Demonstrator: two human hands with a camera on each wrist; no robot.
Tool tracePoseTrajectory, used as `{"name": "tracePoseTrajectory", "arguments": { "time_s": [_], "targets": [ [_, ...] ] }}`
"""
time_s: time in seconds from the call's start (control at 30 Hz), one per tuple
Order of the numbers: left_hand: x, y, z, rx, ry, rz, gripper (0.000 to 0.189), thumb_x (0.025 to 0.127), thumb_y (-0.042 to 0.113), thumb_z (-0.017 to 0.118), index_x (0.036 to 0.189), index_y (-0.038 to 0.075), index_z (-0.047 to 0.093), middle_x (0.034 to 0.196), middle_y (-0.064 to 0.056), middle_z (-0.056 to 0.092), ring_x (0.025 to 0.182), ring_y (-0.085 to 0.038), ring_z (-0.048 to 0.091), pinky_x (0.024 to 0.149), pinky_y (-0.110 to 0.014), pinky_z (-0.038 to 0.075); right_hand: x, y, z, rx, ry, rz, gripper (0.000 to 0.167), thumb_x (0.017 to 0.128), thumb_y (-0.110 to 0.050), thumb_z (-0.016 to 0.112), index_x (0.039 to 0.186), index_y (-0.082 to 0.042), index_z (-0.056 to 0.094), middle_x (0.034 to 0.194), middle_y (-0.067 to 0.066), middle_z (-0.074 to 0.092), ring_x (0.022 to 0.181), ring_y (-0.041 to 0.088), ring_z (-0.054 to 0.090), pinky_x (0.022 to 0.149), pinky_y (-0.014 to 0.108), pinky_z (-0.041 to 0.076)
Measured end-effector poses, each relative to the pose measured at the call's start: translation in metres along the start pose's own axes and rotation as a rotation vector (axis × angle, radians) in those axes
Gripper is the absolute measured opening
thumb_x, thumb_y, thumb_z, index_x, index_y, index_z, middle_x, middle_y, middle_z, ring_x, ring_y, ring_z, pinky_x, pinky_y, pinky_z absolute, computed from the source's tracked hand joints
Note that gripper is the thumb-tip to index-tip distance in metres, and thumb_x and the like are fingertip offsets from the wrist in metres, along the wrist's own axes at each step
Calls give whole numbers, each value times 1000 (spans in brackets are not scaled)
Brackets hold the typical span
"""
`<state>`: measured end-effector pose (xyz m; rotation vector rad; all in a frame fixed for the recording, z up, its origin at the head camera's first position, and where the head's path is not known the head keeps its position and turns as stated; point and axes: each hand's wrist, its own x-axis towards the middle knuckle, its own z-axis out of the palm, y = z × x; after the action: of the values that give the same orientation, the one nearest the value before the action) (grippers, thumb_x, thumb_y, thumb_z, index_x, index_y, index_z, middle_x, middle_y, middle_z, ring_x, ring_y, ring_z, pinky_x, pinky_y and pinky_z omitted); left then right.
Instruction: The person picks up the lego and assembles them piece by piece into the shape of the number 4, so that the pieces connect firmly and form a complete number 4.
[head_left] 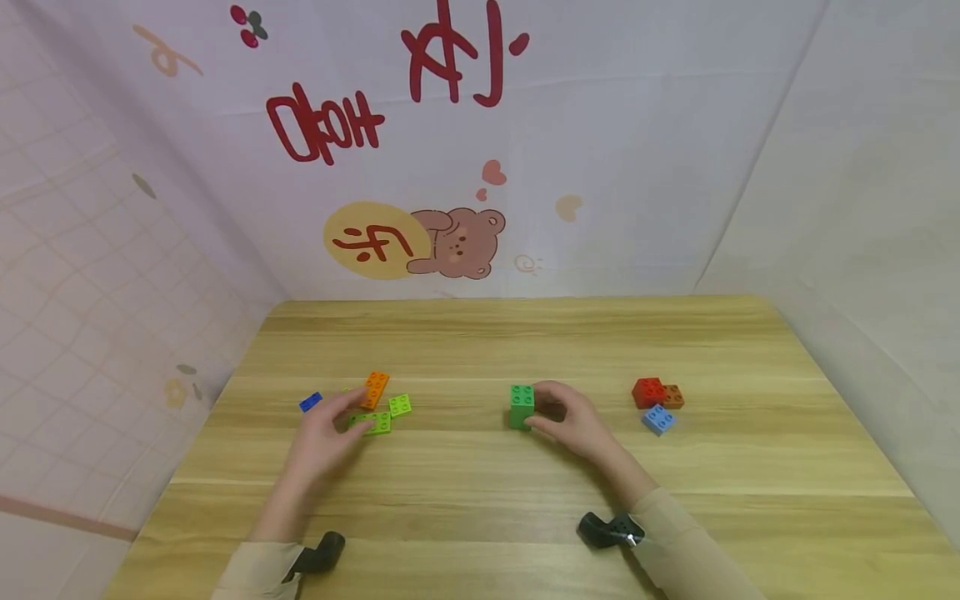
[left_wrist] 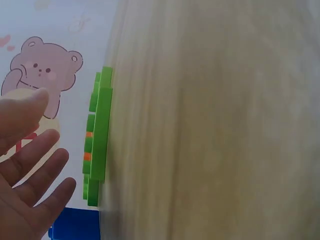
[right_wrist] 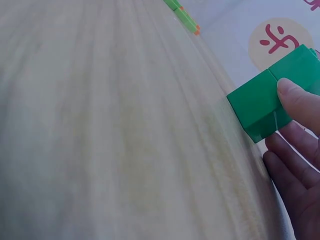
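My right hand (head_left: 577, 423) pinches a stack of two green toy bricks (head_left: 522, 407) at the middle of the table. In the right wrist view its thumb presses near the seam between the two green bricks (right_wrist: 255, 102). Over a group of bricks on the left is my left hand (head_left: 321, 437), thumb and fingers apart with nothing held. Beneath and beside it lie a long lime-green brick (head_left: 383, 422), a small lime-green brick (head_left: 400, 405), an orange brick (head_left: 379, 382) and a blue brick (head_left: 311, 402). The left wrist view has this blue brick (left_wrist: 77, 223) below the fingertips.
Right of my right hand, a red brick (head_left: 648, 392), a brown-orange brick (head_left: 673, 396) and a light blue brick (head_left: 659, 419) sit close together. The wooden table (head_left: 465, 500) ends at a printed white cloth (head_left: 615, 167) behind. Black wrist devices (head_left: 611, 530) are on both arms.
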<state>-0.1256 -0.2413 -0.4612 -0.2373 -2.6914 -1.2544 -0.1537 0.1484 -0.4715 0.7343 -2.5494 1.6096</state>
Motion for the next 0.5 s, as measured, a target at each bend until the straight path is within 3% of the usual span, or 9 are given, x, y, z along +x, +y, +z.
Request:
{"name": "tracePoseTrajectory", "arguments": {
  "time_s": [0.13,0.5],
  "targets": [
    [0,-4,-1,19,-22,18,48,80,3,81,126,-1,65,116,-16,66,111,-36,60,101,-55,41,1,-1,0,5,-6,-2,37,81,5,78,115,5,63,107,17,69,99,32,65,90,52,52],
    [4,-10,0,68,-107,-4,47,76,6,85,121,5,70,119,-11,67,117,-36,57,101,-56,42,0,0,1,11,1,-4,37,81,5,78,115,5,63,106,17,69,98,35,65,89,53,52]
  ]
}}
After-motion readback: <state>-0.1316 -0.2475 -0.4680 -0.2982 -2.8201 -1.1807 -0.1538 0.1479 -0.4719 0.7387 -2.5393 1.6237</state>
